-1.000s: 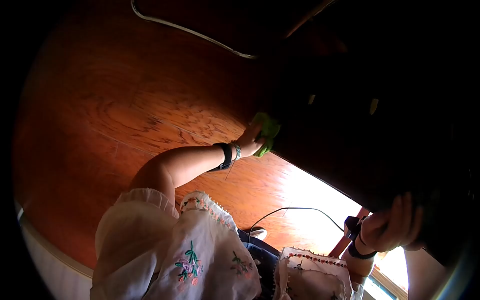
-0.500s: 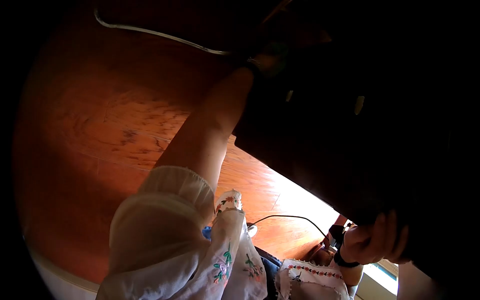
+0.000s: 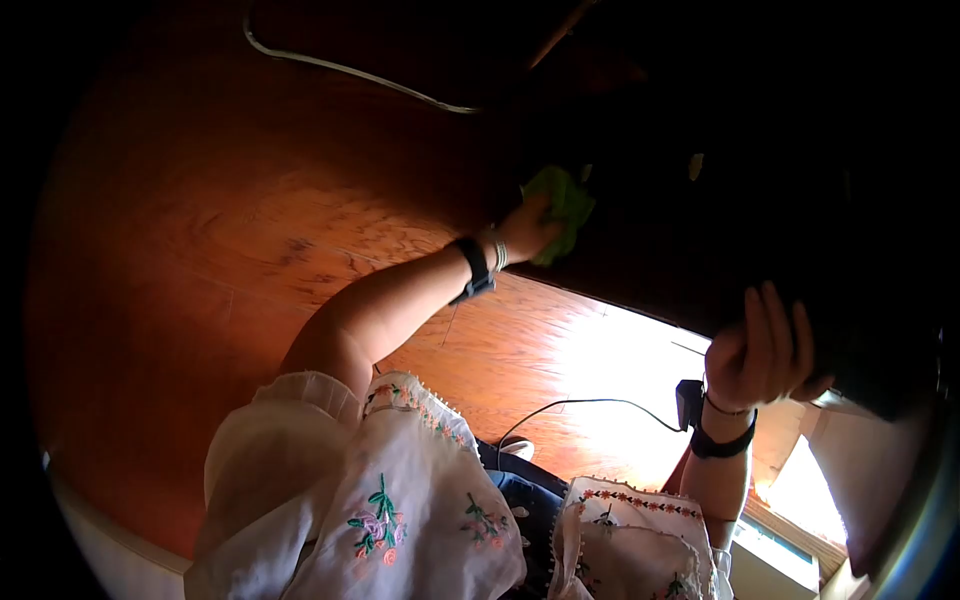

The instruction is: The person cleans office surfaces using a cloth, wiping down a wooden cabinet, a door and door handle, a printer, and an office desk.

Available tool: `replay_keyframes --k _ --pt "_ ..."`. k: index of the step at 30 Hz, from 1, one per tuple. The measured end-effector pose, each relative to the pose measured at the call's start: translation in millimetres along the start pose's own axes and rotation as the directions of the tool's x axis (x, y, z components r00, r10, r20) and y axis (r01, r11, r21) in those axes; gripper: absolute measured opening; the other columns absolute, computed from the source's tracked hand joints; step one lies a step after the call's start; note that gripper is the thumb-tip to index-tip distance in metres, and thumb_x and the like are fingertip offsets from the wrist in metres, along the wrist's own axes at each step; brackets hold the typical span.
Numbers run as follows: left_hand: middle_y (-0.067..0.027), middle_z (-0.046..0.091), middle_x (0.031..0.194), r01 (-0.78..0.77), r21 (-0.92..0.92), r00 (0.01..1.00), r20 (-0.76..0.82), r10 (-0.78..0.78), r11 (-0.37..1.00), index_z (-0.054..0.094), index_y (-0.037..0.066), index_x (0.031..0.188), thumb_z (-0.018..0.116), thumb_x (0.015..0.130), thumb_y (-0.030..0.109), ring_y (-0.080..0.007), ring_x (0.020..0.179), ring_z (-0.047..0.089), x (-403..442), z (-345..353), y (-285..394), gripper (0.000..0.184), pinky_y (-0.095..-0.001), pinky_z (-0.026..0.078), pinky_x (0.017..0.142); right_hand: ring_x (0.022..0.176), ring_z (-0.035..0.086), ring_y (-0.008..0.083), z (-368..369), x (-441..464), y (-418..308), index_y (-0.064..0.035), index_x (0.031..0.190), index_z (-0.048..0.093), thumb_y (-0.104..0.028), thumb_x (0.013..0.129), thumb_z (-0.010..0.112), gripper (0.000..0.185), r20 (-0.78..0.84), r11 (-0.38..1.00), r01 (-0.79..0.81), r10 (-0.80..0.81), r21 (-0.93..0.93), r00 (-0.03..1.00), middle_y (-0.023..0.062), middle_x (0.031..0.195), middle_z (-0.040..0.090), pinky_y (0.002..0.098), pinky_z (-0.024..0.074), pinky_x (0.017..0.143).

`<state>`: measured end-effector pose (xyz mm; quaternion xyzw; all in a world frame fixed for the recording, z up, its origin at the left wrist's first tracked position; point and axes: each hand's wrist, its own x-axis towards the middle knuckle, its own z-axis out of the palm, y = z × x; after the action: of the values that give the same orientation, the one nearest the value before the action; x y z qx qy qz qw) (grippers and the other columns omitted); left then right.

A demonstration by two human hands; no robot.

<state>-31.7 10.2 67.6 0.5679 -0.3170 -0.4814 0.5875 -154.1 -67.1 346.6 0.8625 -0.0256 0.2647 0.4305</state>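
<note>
Head cam: green cloth (image 3: 566,212) is held bunched in L hand (image 3: 532,228), against the dark surface (image 3: 640,250), nr its edge; fingers closed on cloth, tips hidden, so exact grip can't be told. R hand (image 3: 765,355) is held open at the same surface, w/ fingers extended & slightly apart; nothing seen gripped, but exact contact is lost in shadow. Black band (image 3: 472,270) & bracelet (image 3: 500,248) are worn just below L hand; another black band (image 3: 724,436) is worn below R hand, w/ small black device (image 3: 689,404) beside it & thin black cord (image 3: 600,401) running to it. Below/left of L hand, wood floor (image 3: 290,240) is seen; pale strip (image 3: 360,73) lies above/left of it. Shoe (image 3: 517,448) is seen b/w the arms.
</note>
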Motion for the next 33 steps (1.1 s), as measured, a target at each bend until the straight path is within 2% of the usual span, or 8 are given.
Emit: replay_keyframes --k 8,13,15,18,23,24,26,33 --pt "-0.0184 0.051 0.121 -0.048 0.070 0.986 -0.155 0.058 0.996 0.042 0.006 0.127 0.056 0.084 0.013 -0.0284 0.113 0.050 -4.4 31.1 8.5 0.046 -0.0370 0.040 0.096 0.096 0.060 0.0110 32.0 -8.0 -6.6 -0.0237 0.080 0.070 -0.027 0.087 0.044 0.027 -0.001 0.998 -0.041 0.041 0.053 0.999 -0.0084 0.085 0.069 0.0385 0.0029 0.109" --pt "-0.0172 0.057 0.111 -0.529 -0.254 0.848 -0.175 0.499 0.810 0.053 0.003 0.114 0.057 0.083 0.012 -0.0291 0.103 0.056 78.5 47.0 117.0 0.032 -0.0352 0.045 0.088 0.105 0.057 0.0147 22.8 -11.0 -13.3 -0.0182 0.091 0.068 -0.013 0.079 0.053 0.020 0.103 0.956 -0.164 0.143 0.245 0.984 -0.0039 0.098 0.067 0.0377 0.0055 0.109" --pt "-0.0178 0.050 0.121 -0.723 0.064 0.644 -0.296 0.705 0.688 0.051 0.005 0.117 0.060 0.080 0.018 -0.0321 0.112 0.049 83.9 65.3 157.0 0.040 -0.0402 0.042 0.093 0.112 0.052 0.0205 3.6 -14.6 -15.0 -0.0141 0.094 0.067 -0.009 0.078 0.054 0.022 0.118 0.926 -0.202 0.172 0.320 0.978 0.0011 0.106 0.065 0.0405 0.0121 0.109" --pt "-0.0178 0.047 0.125 -0.632 0.350 0.670 -0.201 0.714 0.691 0.050 0.007 0.119 0.061 0.079 0.025 -0.0339 0.116 0.043 58.5 61.4 171.5 0.045 -0.0427 0.037 0.097 0.116 0.047 0.0318 -31.2 -26.7 -24.3 -0.0062 0.104 0.059 -0.006 0.080 0.050 0.026 0.039 0.844 -0.174 0.179 0.508 0.983 0.0143 0.112 0.058 0.0460 0.0227 0.107" --pt "-0.0161 0.060 0.110 -0.453 0.237 0.843 -0.201 0.499 0.859 0.056 0.009 0.113 0.056 0.086 0.025 -0.0255 0.101 0.058 39.0 20.4 78.6 0.032 -0.0351 0.046 0.088 0.115 0.047 0.0310 -52.8 -56.6 -50.3 -0.0054 0.100 0.060 -0.007 0.080 0.051 0.022 0.111 0.757 -0.238 0.216 0.608 0.970 0.0138 0.111 0.058 0.0443 0.0326 0.100" --pt "-0.0127 0.061 0.108 -0.306 0.086 0.900 -0.300 0.317 0.948 0.056 0.012 0.117 0.053 0.088 0.029 -0.0249 0.098 0.059 35.4 13.9 46.8 0.034 -0.0317 0.047 0.086 0.116 0.046 0.0310 -52.6 -62.7 -57.8 -0.0055 0.100 0.061 -0.006 0.080 0.051 0.022 0.155 0.727 -0.268 0.221 0.633 0.963 0.0135 0.112 0.057 0.0441 0.0327 0.100" --pt "-0.0072 0.061 0.101 0.385 -0.456 0.922 0.144 -0.360 0.802 0.048 0.014 0.118 0.044 0.092 0.038 -0.0234 0.092 0.059 25.8 -12.0 -10.4 0.036 -0.0449 0.053 0.069 0.118 0.044 0.0309 -57.1 -68.9 -70.1 -0.0061 0.100 0.062 -0.005 0.079 0.052 0.023 0.243 0.669 -0.326 0.218 0.668 0.945 0.0123 0.114 0.056 0.0438 0.0333 0.100" --pt "-0.0076 0.058 0.105 0.387 -0.690 0.730 -0.175 -0.660 0.612 0.047 0.014 0.119 0.042 0.092 0.037 -0.0242 0.097 0.056 44.2 -56.1 -138.1 0.035 -0.0461 0.051 0.074 0.112 0.048 0.0323 -72.1 -105.7 -81.1 -0.0057 0.096 0.064 0.002 0.074 0.055 0.024 0.474 0.587 -0.494 0.203 0.641 0.857 0.0128 0.112 0.056 0.0421 0.0393 0.093"
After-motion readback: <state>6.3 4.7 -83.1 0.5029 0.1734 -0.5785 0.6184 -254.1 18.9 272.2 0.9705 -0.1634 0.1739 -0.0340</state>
